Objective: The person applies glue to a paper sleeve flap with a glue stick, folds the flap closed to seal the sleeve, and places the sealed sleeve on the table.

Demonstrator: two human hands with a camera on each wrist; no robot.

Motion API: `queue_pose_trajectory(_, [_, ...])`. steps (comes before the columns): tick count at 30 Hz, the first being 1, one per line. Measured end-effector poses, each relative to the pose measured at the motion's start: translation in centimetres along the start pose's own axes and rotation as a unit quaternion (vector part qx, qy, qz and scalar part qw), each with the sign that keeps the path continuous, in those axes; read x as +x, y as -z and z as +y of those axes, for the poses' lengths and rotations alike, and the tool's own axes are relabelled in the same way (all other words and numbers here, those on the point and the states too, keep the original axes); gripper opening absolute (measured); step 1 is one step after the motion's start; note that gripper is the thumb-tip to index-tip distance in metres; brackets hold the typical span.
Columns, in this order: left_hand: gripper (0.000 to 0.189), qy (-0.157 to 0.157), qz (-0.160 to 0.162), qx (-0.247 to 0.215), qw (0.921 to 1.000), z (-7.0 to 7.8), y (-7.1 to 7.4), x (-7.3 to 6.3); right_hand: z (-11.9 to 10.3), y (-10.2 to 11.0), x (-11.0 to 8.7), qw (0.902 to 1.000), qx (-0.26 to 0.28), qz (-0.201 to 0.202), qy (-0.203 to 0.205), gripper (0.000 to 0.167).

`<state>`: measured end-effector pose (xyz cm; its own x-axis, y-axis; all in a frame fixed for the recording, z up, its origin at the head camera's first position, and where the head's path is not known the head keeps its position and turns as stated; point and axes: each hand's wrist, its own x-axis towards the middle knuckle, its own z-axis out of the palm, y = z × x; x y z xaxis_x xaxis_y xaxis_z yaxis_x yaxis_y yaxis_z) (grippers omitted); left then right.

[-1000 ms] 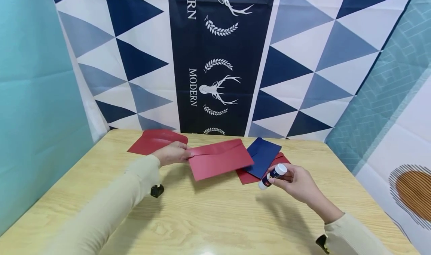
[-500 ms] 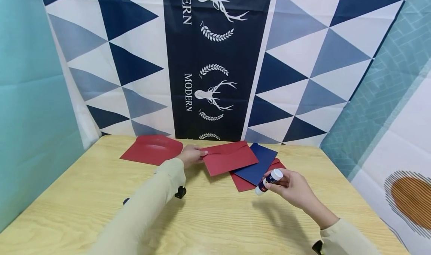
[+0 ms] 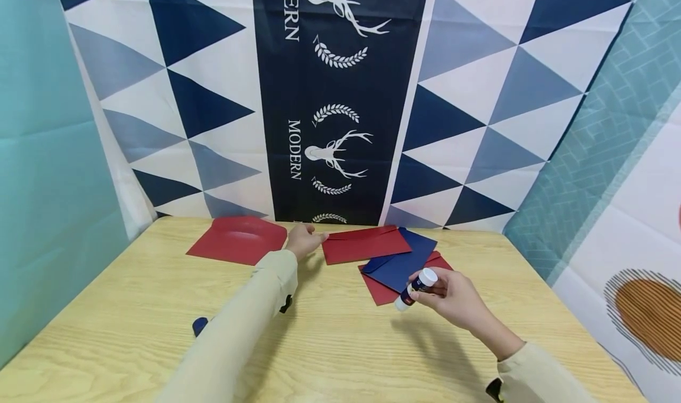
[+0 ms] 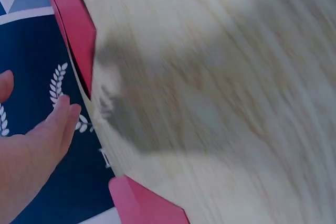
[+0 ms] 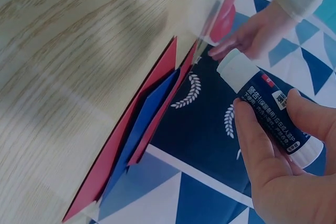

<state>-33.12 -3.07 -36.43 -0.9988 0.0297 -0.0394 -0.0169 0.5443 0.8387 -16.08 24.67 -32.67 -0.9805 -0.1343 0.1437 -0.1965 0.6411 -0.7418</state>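
Note:
My right hand (image 3: 459, 299) pinches a glue stick (image 5: 270, 108) with a dark blue printed label and white ends, held tilted above the table. Beyond it lies a stack: a red envelope (image 3: 376, 291) at the bottom, a blue envelope (image 3: 400, 267) across it, and another red envelope (image 3: 364, 248) on top to the left. At that top envelope's left edge is my left hand (image 3: 304, 241), its fingers extended and holding nothing. In the left wrist view, the left hand's fingers (image 4: 63, 119) look apart from the envelope.
A separate red envelope (image 3: 237, 240) with its flap raised lies at the back left of the wooden table (image 3: 340, 344). Close to the left forearm is a small dark blue cap-like piece (image 3: 199, 326). A patterned cloth (image 3: 340, 96) hangs behind the table.
The left hand has carried a red envelope rightward, laid it partly over the blue one and let it go. The right hand keeps holding the glue stick, nearly in place.

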Motion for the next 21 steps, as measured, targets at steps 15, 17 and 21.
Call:
queue_pose_trajectory(15, [0.013,-0.080,-0.048,0.381,0.9198,-4.2,9.5,-0.1,-0.5,-0.6,-0.1,0.9998,-0.020,0.003,0.005,0.029])
queue_pose_trajectory(17, [0.012,-0.063,-0.053,0.409,0.9089,-5.1,10.8,-0.3,-0.6,-0.7,-0.1,0.9998,-0.018,0.001,0.008,0.029])
queue_pose_trajectory(21, [0.016,-0.052,-0.067,0.434,0.8967,-6.9,12.4,-0.7,-0.8,-1.0,-0.2,0.9998,-0.014,-0.002,0.010,0.030])
